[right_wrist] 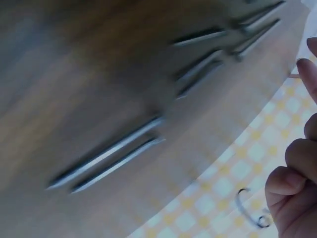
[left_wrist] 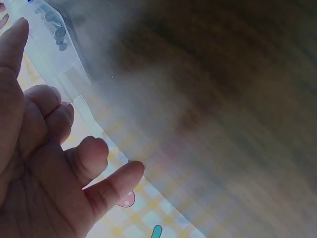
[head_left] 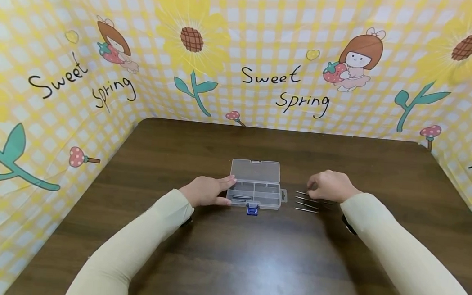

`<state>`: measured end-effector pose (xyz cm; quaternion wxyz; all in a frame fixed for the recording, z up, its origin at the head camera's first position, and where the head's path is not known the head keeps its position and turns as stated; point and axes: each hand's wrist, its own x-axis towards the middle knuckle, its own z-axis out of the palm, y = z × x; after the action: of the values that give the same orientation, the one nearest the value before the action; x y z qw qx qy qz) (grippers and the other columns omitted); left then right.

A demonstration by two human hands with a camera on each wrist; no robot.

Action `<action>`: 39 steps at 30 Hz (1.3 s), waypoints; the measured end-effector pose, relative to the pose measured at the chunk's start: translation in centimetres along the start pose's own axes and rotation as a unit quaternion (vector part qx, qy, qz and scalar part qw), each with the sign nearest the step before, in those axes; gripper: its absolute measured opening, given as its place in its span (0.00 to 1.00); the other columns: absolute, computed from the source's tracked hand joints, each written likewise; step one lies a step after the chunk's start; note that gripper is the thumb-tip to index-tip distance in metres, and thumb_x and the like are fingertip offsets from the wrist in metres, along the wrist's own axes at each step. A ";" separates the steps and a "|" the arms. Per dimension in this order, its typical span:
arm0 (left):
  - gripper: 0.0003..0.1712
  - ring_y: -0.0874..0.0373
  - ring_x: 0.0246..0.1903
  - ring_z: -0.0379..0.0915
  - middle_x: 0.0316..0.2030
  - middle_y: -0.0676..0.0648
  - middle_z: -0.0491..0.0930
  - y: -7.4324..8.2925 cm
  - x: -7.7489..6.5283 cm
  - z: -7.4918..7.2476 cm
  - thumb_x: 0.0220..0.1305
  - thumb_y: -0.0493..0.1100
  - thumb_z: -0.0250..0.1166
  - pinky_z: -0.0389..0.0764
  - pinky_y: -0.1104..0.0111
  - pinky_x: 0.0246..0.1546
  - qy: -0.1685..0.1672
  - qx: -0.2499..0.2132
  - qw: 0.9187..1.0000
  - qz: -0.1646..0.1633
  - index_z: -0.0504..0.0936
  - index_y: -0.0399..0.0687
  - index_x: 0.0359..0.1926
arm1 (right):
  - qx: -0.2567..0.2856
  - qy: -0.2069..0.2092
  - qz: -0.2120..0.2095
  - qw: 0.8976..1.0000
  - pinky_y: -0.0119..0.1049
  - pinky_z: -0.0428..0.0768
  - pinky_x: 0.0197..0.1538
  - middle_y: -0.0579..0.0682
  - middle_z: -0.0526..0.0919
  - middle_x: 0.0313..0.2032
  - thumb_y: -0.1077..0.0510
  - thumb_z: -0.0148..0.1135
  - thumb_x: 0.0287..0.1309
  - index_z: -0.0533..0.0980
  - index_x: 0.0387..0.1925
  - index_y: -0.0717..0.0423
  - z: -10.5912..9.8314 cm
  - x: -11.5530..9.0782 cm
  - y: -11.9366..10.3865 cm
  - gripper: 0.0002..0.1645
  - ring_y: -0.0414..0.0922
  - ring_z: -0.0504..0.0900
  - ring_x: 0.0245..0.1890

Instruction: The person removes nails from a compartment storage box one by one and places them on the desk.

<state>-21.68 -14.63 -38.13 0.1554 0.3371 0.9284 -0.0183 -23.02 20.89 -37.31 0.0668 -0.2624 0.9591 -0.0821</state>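
Observation:
A clear plastic box [head_left: 254, 193] with dividers stands on the table, its lid [head_left: 255, 171] tipped back and its blue latch [head_left: 252, 210] at the front. Metal nails [head_left: 241, 198] lie in the front left compartment. My left hand [head_left: 206, 191] rests against the box's left side, index finger and thumb extended. Right of the box, my right hand [head_left: 331, 186] has its fingers curled down over the far end of a row of nails [head_left: 306, 204]. Its fingertips overlap the farthest nail [head_left: 301, 192]; I cannot tell whether they pinch it.
More nails [right_wrist: 106, 153] lie in pairs along the table in the right wrist view. A hanging tab [head_left: 284, 195] juts from the box's right side. Yellow checked cloth [head_left: 264, 77] encloses the brown wooden table [head_left: 212, 263] at the back and sides.

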 end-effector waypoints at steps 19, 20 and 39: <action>0.43 0.58 0.17 0.70 0.72 0.46 0.53 -0.1 0.2 -0.5 0.66 0.61 0.56 0.77 0.63 0.37 0.003 -0.009 1.000 0.008 0.56 0.42 0.73 | -0.010 -0.030 -0.045 0.998 0.44 0.79 0.33 0.46 0.85 0.36 0.53 0.60 0.51 0.85 0.35 0.47 -0.2 6.0 -5.8 0.11 0.45 0.82 0.35; 0.43 0.58 0.16 0.69 0.72 0.46 0.52 -0.1 0.1 -0.5 0.66 0.61 0.56 0.77 0.63 0.37 -0.001 -0.010 1.000 0.005 0.56 0.43 0.73 | -0.004 -0.033 -0.049 0.998 0.43 0.79 0.33 0.46 0.85 0.36 0.53 0.60 0.52 0.85 0.35 0.47 -0.1 6.3 -6.1 0.11 0.45 0.82 0.35; 0.42 0.57 0.16 0.68 0.72 0.47 0.55 -0.4 -0.1 0.1 0.66 0.62 0.56 0.77 0.64 0.30 0.012 -0.006 1.000 0.002 0.58 0.45 0.73 | -0.027 -0.060 -0.119 0.991 0.40 0.80 0.39 0.43 0.86 0.36 0.51 0.65 0.58 0.86 0.35 0.47 1.2 9.2 -12.4 0.08 0.42 0.83 0.35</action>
<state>-21.85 -15.04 -38.27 0.1462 0.3382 0.9296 -0.0086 -24.51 5.51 -36.90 0.1071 -0.3806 0.9173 -0.0475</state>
